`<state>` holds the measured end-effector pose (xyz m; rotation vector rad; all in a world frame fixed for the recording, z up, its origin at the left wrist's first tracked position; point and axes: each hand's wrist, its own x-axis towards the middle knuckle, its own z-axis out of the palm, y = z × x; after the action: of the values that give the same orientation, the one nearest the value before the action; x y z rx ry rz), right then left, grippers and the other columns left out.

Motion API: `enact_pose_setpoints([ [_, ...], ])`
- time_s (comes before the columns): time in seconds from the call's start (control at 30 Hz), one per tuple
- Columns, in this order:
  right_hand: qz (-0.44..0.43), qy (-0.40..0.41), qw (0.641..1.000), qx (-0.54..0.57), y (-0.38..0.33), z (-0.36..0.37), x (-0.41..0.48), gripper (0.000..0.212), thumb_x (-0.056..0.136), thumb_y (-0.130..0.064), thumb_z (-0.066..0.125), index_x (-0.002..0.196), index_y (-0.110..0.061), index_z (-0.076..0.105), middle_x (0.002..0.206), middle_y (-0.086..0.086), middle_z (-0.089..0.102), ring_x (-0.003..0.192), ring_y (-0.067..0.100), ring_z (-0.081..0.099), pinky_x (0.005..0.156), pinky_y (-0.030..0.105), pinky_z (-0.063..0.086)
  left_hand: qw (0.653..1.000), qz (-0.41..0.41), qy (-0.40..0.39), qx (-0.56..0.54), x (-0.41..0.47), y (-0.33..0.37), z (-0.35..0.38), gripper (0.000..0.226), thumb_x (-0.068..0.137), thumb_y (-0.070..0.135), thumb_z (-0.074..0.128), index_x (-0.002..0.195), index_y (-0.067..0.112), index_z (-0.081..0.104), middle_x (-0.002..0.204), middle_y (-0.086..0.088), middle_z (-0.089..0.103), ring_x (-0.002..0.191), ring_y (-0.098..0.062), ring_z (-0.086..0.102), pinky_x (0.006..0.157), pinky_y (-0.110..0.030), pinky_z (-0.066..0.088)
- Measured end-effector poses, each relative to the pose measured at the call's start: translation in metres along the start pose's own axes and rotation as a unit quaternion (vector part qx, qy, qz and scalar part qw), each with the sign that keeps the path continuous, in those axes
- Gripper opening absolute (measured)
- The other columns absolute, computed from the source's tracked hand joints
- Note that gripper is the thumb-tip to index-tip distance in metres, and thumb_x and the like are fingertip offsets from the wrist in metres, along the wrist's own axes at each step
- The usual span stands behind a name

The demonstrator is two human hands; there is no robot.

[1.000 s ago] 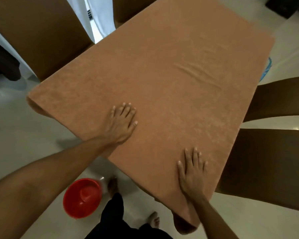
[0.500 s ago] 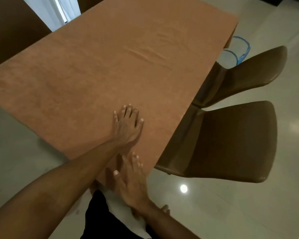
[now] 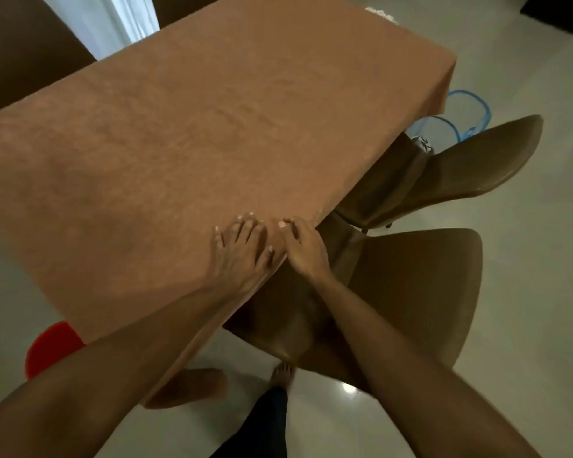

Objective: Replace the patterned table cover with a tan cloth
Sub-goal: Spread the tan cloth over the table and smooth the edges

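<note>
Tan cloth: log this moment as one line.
tan cloth covers tabletop | left hand flat on it | right hand at its right edge | step: smoothing

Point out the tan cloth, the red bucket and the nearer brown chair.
tan cloth [image 3: 186, 133], head view, flat middle of the tabletop part.
red bucket [image 3: 48, 347], head view, visible rim portion beside the forearm.
nearer brown chair [image 3: 420, 292], head view, centre of the backrest.

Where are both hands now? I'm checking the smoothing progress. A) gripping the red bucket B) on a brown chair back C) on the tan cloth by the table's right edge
C: the left hand and right hand lie side by side on the tan cloth, beside its right edge.
</note>
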<state>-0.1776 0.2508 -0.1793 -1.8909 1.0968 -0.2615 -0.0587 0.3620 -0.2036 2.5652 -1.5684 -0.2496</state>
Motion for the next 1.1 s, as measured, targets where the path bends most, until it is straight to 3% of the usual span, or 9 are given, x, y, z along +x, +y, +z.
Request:
enact_pose_setpoints([
  [0.1,-0.099,-0.081,0.975,-0.181,0.013,-0.024,0.056,0.049,0.107,-0.051,0.035,0.144,-0.022,0.047,0.150,0.008,0.042,0.133,0.026,0.044,0.109,0.044,0.039,0.999,-0.011,0.001,-0.037,0.036,0.014,0.003,0.065,0.096,0.059,0.009,0.150,0.026,0.026,0.164,-0.001,0.016,0.153,-0.023,0.007,0.120,-0.061,0.009],
  [0.23,-0.173,-0.033,0.914,-0.365,0.037,-0.056,0.118,0.044,0.104,-0.055,0.032,0.134,-0.028,0.048,0.143,0.007,0.045,0.126,0.029,0.048,0.104,0.051,0.042,0.998,-0.031,0.028,-0.055,0.081,0.029,0.012,0.051,0.100,0.050,0.028,0.143,0.026,0.039,0.163,0.000,0.020,0.152,-0.022,0.011,0.120,-0.060,0.012],
  [0.37,-0.153,0.003,0.914,-0.376,0.063,-0.092,0.146,0.047,0.100,-0.061,0.035,0.133,-0.029,0.047,0.138,0.003,0.048,0.124,0.029,0.049,0.100,0.051,0.039,0.996,-0.033,0.059,-0.058,0.113,0.048,0.012,0.043,0.097,0.046,0.040,0.134,0.027,0.049,0.158,0.001,0.030,0.148,-0.022,0.021,0.119,-0.055,0.021],
  [0.63,-0.260,-0.031,0.898,-0.353,0.094,-0.140,0.166,0.045,0.101,-0.062,0.038,0.127,-0.028,0.052,0.123,0.001,0.053,0.109,0.021,0.052,0.090,0.044,0.045,0.987,-0.128,0.071,-0.073,0.179,0.118,0.017,0.043,0.094,0.047,0.037,0.132,0.032,0.050,0.154,0.004,0.034,0.146,-0.019,0.024,0.120,-0.050,0.020],
  [0.7,-0.293,-0.041,0.896,-0.330,0.095,-0.154,0.190,0.044,0.102,-0.058,0.039,0.127,-0.026,0.054,0.124,0.003,0.053,0.109,0.024,0.052,0.091,0.045,0.045,0.985,-0.140,0.068,-0.070,0.187,0.130,0.021,0.042,0.094,0.047,0.037,0.128,0.031,0.054,0.147,0.002,0.042,0.139,-0.022,0.034,0.114,-0.050,0.026],
  [0.87,-0.320,-0.138,0.871,-0.347,0.109,-0.208,0.254,0.045,0.101,-0.059,0.040,0.137,-0.032,0.046,0.150,0.002,0.039,0.134,0.026,0.039,0.106,0.050,0.037,0.966,-0.232,0.103,-0.049,0.189,0.177,0.031,0.029,0.092,0.046,0.047,0.113,0.028,0.056,0.123,0.001,0.054,0.109,-0.024,0.048,0.087,-0.040,0.036],
  [0.97,-0.318,-0.139,0.870,-0.350,0.129,-0.242,0.273,0.039,0.100,-0.057,0.044,0.126,-0.028,0.050,0.139,0.003,0.045,0.127,0.026,0.044,0.101,0.049,0.042,0.976,-0.194,0.100,-0.015,0.183,0.206,0.035,0.026,0.095,0.046,0.046,0.108,0.026,0.058,0.115,0.001,0.055,0.103,-0.023,0.051,0.083,-0.038,0.040],
  [1.03,-0.323,-0.128,0.869,-0.352,0.144,-0.262,0.281,0.033,0.099,-0.055,0.046,0.110,-0.026,0.054,0.120,0.002,0.050,0.113,0.024,0.049,0.093,0.045,0.045,0.978,-0.174,0.113,-0.024,0.186,0.224,0.036,0.028,0.095,0.045,0.046,0.103,0.023,0.061,0.109,0.000,0.057,0.098,-0.022,0.052,0.079,-0.037,0.041],
  [1.1,-0.336,-0.119,0.873,-0.334,0.156,-0.274,0.288,0.029,0.099,-0.052,0.047,0.103,-0.024,0.054,0.109,0.000,0.049,0.103,0.023,0.050,0.086,0.043,0.046,0.964,-0.210,0.155,-0.054,0.197,0.232,0.036,0.023,0.095,0.041,0.052,0.097,0.022,0.063,0.101,0.000,0.058,0.093,-0.021,0.052,0.074,-0.034,0.037],
])
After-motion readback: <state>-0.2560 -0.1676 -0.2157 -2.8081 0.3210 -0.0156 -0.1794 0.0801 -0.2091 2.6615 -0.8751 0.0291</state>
